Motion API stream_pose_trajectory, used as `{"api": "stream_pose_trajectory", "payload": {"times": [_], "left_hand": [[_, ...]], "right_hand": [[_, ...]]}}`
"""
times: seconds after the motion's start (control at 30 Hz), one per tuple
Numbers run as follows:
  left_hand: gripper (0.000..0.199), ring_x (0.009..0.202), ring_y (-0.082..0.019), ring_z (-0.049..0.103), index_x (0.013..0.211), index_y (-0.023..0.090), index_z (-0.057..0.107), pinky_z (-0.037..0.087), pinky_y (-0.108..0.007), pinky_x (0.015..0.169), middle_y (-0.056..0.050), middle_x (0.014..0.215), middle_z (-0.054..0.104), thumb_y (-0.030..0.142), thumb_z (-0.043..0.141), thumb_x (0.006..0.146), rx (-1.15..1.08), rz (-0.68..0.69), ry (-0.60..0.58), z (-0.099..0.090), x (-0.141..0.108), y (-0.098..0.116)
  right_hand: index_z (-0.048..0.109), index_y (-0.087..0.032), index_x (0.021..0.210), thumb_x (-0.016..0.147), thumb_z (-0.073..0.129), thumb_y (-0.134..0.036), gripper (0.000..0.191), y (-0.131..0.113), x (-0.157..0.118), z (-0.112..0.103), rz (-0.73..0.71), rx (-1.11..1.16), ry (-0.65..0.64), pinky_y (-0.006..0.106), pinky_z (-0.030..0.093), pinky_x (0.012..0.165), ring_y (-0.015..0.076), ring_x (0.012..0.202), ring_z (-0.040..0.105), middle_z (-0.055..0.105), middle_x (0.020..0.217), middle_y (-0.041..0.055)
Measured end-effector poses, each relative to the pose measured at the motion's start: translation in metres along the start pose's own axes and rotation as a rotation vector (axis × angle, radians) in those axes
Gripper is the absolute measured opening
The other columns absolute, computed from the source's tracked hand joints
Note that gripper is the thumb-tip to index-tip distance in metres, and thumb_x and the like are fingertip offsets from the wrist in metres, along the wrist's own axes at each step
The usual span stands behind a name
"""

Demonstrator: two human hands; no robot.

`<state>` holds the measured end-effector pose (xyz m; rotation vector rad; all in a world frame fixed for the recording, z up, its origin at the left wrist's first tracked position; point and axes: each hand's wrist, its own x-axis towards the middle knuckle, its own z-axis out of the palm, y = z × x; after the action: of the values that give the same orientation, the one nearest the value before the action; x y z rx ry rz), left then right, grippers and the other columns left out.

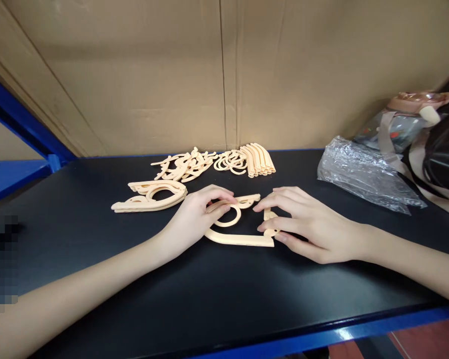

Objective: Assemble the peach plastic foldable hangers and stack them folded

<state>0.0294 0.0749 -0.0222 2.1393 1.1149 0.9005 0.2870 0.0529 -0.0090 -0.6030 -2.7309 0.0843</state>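
Observation:
In the head view, my left hand (198,212) is closed in a pinch on a beige plastic folding hanger (243,240), near its round hook (239,217). One curved arm of the hanger lies toward me, and its other arm extends to the right from under my fingertips. On the right, my right hand (310,224) has its fingers bent around a small beige connecting piece (268,214) at the end of the near arm, with thumb and fingertips against it. The piece is partly covered by the fingers.
Beyond my left hand lie stacked folded hangers (168,203). Farther back are a pile of small beige pieces (183,167), loose hooks (230,162) and a row of curved arms (260,159). Clear plastic bags (359,174) and a strapped bottle (407,119) stand right. Cardboard (153,75) backs the black table (209,299).

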Motion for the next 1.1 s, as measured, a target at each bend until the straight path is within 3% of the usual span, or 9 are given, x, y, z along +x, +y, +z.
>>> {"api": "stream_pose_trajectory", "payload": {"times": [0.13, 0.27, 0.4, 0.53, 0.67, 0.83, 1.1], "left_hand": [[0.010, 0.079, -0.015, 0.060, 0.088, 0.021, 0.069, 0.045, -0.027, 0.065, -0.001, 0.094, 0.067, 0.024, 0.059, 0.085, 0.113, -0.013, 0.006, -0.003, 0.003, 0.002], [0.011, 0.072, -0.013, 0.057, 0.088, 0.021, 0.067, 0.043, -0.026, 0.061, 0.000, 0.091, 0.064, 0.022, 0.057, 0.086, 0.193, -0.038, 0.035, -0.005, 0.005, -0.002], [0.015, 0.081, -0.016, 0.058, 0.093, 0.021, 0.065, 0.047, -0.030, 0.072, -0.002, 0.095, 0.061, 0.022, 0.050, 0.089, 0.258, -0.035, 0.052, -0.005, 0.005, -0.007], [0.017, 0.102, -0.021, 0.055, 0.098, 0.020, 0.061, 0.045, -0.038, 0.091, -0.004, 0.104, 0.060, 0.018, 0.047, 0.089, 0.297, 0.020, 0.094, -0.003, 0.005, -0.015], [0.022, 0.104, -0.020, 0.054, 0.104, 0.020, 0.056, 0.044, -0.041, 0.094, -0.004, 0.107, 0.059, 0.013, 0.043, 0.088, 0.286, 0.048, 0.101, -0.003, 0.005, -0.019], [0.026, 0.106, -0.020, 0.053, 0.105, 0.021, 0.055, 0.043, -0.041, 0.096, -0.005, 0.109, 0.057, 0.010, 0.041, 0.086, 0.286, 0.100, 0.079, -0.003, 0.004, -0.018], [0.023, 0.107, -0.021, 0.052, 0.104, 0.020, 0.055, 0.041, -0.043, 0.098, -0.005, 0.110, 0.056, 0.011, 0.042, 0.088, 0.309, 0.102, 0.055, -0.003, 0.003, -0.014]], "right_hand": [[0.062, -0.020, 0.113, 0.094, 0.046, -0.019, 0.025, -0.004, 0.000, -0.002, 0.001, 0.056, -0.080, 0.038, 0.037, 0.098, 0.0212, 0.115, 0.046, 0.047, 0.132, 0.0102], [0.063, -0.023, 0.111, 0.092, 0.046, -0.012, 0.028, -0.007, 0.000, -0.005, -0.007, 0.139, -0.184, 0.032, 0.042, 0.088, 0.0172, 0.102, 0.053, 0.053, 0.126, 0.0074], [0.064, -0.021, 0.103, 0.090, 0.047, -0.011, 0.023, -0.010, 0.001, -0.006, -0.019, 0.208, -0.185, 0.032, 0.042, 0.089, 0.0160, 0.100, 0.055, 0.058, 0.121, 0.0062], [0.062, -0.018, 0.099, 0.091, 0.057, -0.033, 0.018, -0.016, 0.002, -0.002, -0.035, 0.239, -0.134, 0.031, 0.043, 0.087, 0.0155, 0.099, 0.055, 0.060, 0.117, 0.0072], [0.060, -0.017, 0.095, 0.084, 0.065, -0.049, 0.034, -0.023, 0.002, 0.003, -0.071, 0.178, -0.090, 0.032, 0.043, 0.088, 0.0178, 0.100, 0.055, 0.061, 0.113, 0.0090], [0.060, -0.015, 0.096, 0.091, 0.056, -0.044, 0.030, -0.030, 0.002, 0.007, -0.154, 0.096, -0.077, 0.035, 0.041, 0.094, 0.0211, 0.107, 0.054, 0.062, 0.110, 0.0106], [0.052, -0.021, 0.131, 0.093, 0.052, -0.046, 0.045, -0.034, 0.001, 0.008, -0.225, 0.015, -0.104, 0.039, 0.041, 0.095, 0.0238, 0.110, 0.052, 0.058, 0.118, 0.0106]]}}
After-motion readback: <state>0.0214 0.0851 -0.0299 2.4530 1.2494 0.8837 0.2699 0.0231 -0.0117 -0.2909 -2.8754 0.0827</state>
